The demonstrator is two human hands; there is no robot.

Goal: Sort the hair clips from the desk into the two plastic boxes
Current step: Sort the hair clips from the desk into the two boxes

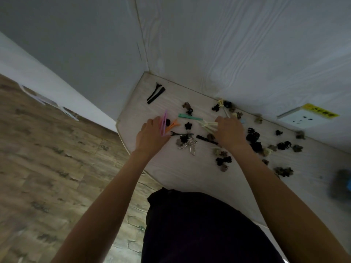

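Observation:
Many hair clips lie scattered on the white desk (186, 175). My left hand (152, 133) holds long pink clips (163, 123) and an orange clip (172, 125) near the desk's left edge. My right hand (228, 130) grips a bunch of cream long clips (208, 124). Between the hands lie a teal long clip (190, 117), a black long clip (181, 134), a black bar clip (206, 139) and silver clips (189, 144). Two black long clips (155, 93) lie at the far corner. Small black and brown claw clips (253, 138) spread to the right. The two plastic boxes are not in view.
White walls close the desk at the back and left corner. A wall socket (300, 118) with a yellow label sits at the right. A blurred dark and blue object (341, 184) is at the desk's right edge. Wood-pattern floor (47, 168) lies to the left.

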